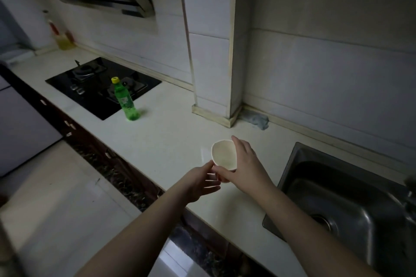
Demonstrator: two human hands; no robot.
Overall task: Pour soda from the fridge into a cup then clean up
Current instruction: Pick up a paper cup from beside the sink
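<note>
Steadying a white cup with both hands at the lower middle of the frame.

The right hand wraps its fingers around the cup's side, holding it just over the pale table beside the sink; the left hand has its fingers straight and loosely spread, tips touching the cup's near wall, probably to settle it before pouring. The green soda bottle, yellow cap on, stands upright left of centre by the black hob, well apart. Its label is too blurred to read.

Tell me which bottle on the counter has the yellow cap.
The green soda bottle standing by the stove. The yellowish bottle in the far corner shows no yellow cap.
</note>
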